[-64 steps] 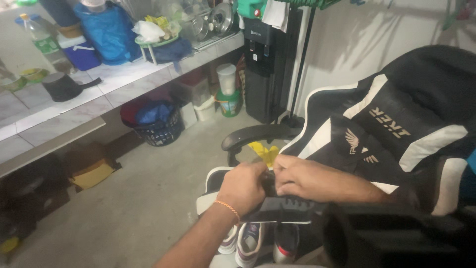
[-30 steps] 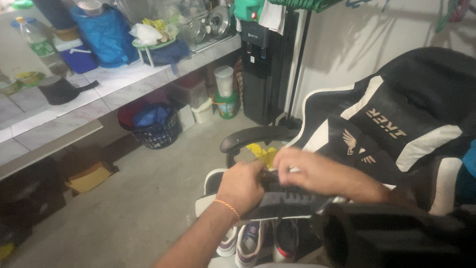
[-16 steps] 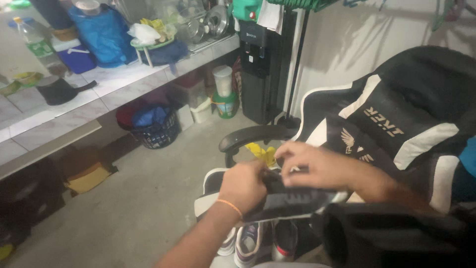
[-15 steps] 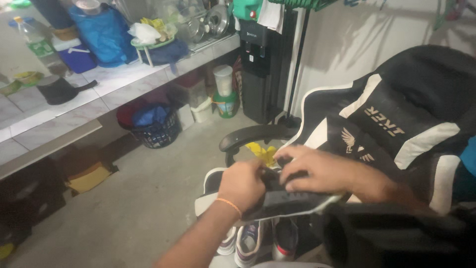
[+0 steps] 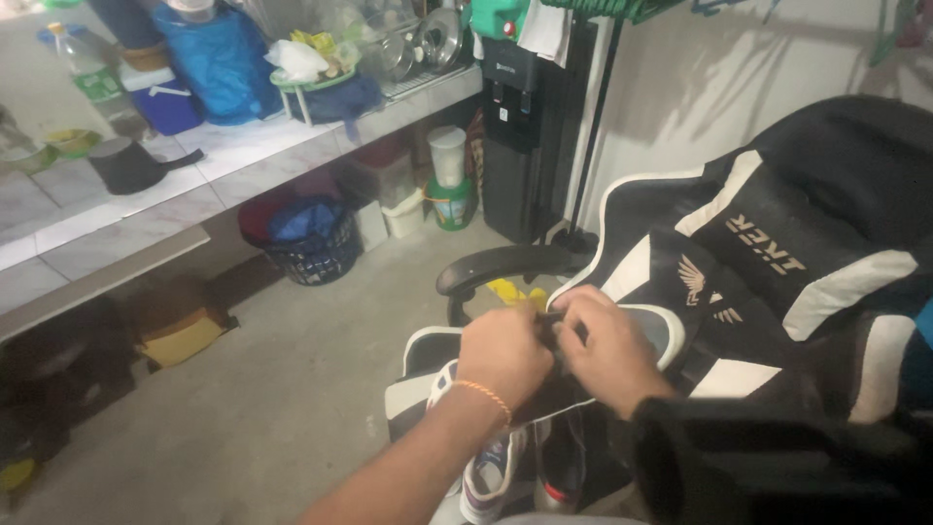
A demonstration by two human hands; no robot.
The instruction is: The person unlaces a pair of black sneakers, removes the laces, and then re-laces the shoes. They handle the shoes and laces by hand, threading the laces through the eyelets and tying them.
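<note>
Left hand [image 5: 502,357]: curled shut, gripping the dark shoe [image 5: 649,329].
Right hand [image 5: 609,342]: fingers pinched at the shoe's top, beside the left.

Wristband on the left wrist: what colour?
Orange, a thin band on the left hand's wrist, seen in the head view.

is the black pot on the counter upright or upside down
Upside down, it seems: the pot shows a flat closed top and no opening, its handle sticking out low toward the right. The view is small.
</note>
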